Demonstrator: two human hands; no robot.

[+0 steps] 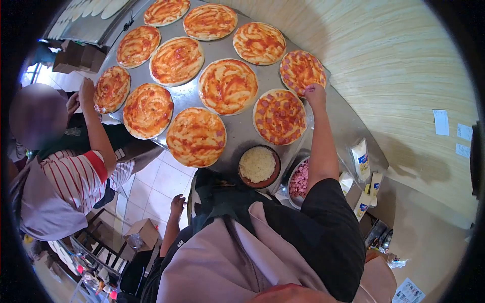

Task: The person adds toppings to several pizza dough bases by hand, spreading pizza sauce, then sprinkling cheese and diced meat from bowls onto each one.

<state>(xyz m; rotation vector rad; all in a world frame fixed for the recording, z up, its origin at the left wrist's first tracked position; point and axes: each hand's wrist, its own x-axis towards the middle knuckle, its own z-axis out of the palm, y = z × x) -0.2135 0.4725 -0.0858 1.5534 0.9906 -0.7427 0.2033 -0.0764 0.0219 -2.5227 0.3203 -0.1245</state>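
Note:
My right hand (316,96) is over the lower right edge of a sauced pizza base (301,70) with pink diced ham on it. Its fingers are closed together, and what they hold is hidden. Just below lies another sauced base (279,117), dotted with ham cubes. Under my right forearm is a bowl of diced ham (299,179). Shredded cheese (257,164) fills a round brown bowl beside it. Down at my side, away from the table, hangs my left hand (178,206), loosely open and holding nothing visible.
Several bases with red sauce, such as one base (196,137), cover the metal table (237,126). A co-worker (76,177) stands at the left, hands raised near the table edge. Packets (360,160) lie at the right by the wall (404,76). A cardboard box (141,235) sits lower left.

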